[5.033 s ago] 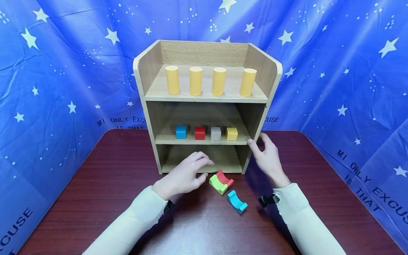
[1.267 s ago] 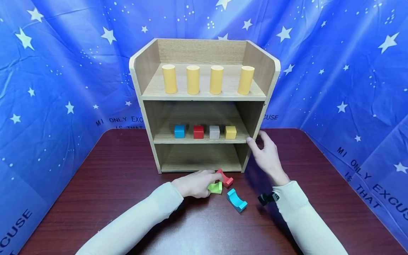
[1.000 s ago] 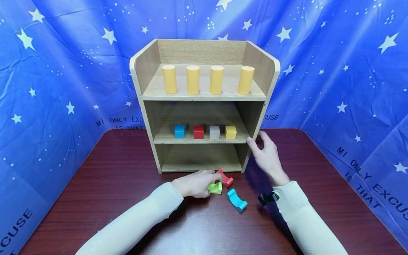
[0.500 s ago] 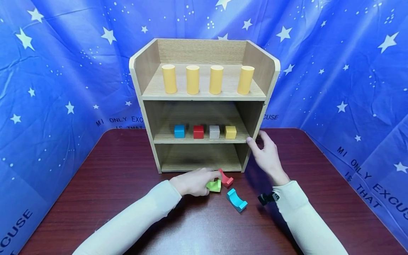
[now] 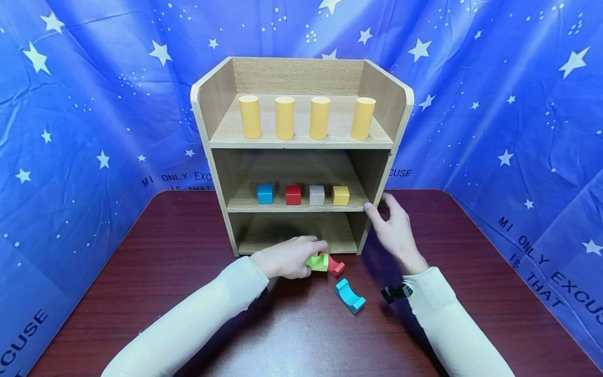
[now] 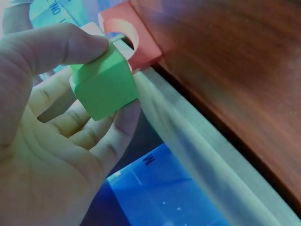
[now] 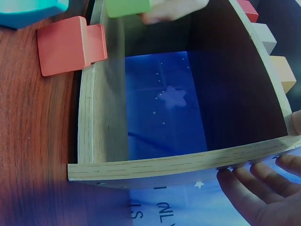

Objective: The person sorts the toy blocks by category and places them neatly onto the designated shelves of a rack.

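Note:
My left hand [image 5: 285, 257] pinches a green arch block [image 5: 317, 263] between thumb and fingers, just in front of the bottom compartment. In the left wrist view the green block [image 6: 106, 87] is held off the table. Right behind it lies a red arch block [image 5: 336, 267], partly hidden, against the base of the wooden shelf [image 5: 301, 145]. Nearer to me a blue arch block [image 5: 349, 296] rests on the table, hollow side up. My right hand [image 5: 397, 233] holds the shelf's right side panel, thumb on the front edge; its fingertips touch the outer face in the right wrist view.
Several yellow cylinders [image 5: 285, 118] stand in a row on the top shelf. Along the middle shelf sit a blue cube [image 5: 265, 194], a red cube [image 5: 293, 195], a grey cube [image 5: 316, 195] and a yellow cube [image 5: 341, 196]. A starry blue curtain [image 5: 94, 104] surrounds the table [image 5: 155, 293].
My left hand has taken hold of the green block, which lay beside the red one, and moved it up toward the bottom compartment. My right hand stays on the shelf's side.

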The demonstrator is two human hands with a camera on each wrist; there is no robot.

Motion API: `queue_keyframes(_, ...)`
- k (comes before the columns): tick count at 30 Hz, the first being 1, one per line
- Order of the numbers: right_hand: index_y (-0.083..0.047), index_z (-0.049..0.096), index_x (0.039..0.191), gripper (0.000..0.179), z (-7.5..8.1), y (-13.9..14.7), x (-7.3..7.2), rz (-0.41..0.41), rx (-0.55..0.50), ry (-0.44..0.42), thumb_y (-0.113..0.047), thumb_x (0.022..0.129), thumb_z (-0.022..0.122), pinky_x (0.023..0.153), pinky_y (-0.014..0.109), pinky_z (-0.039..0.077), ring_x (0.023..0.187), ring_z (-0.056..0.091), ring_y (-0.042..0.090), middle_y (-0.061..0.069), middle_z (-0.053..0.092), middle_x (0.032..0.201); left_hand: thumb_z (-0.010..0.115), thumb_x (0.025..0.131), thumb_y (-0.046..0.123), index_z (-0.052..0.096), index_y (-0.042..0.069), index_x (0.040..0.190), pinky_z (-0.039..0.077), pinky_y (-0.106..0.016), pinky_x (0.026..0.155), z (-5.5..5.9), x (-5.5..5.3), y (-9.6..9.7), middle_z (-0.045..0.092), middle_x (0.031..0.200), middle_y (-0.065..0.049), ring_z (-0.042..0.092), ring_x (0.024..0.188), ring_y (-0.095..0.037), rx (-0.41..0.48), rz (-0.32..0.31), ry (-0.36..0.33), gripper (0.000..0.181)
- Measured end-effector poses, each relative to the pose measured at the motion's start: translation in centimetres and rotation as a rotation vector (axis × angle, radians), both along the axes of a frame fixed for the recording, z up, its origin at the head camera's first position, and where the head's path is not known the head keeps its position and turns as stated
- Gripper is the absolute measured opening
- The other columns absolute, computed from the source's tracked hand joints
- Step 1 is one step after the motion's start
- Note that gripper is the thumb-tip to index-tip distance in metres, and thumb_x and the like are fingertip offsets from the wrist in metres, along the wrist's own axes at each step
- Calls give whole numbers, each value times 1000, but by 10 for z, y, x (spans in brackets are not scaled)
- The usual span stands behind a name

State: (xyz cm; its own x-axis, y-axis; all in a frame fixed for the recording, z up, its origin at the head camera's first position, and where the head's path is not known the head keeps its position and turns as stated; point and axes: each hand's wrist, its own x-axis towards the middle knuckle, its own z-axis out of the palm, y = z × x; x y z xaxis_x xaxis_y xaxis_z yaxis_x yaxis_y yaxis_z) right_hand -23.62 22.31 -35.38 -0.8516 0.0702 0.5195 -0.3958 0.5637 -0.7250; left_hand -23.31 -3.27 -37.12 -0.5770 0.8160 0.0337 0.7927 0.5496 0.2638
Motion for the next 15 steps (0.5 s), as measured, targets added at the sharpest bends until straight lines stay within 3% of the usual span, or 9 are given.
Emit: queue_keyframes(15, -9, 56, 124, 43, 0, 0, 0, -10, 14, -4, -39, 93, 59, 82, 36, 49, 101, 61, 20, 9, 63, 110, 70, 76, 4, 55, 17, 129, 43, -25, 75, 8, -21, 15, 53, 98, 4, 51, 85, -13, 35, 21, 33, 56)
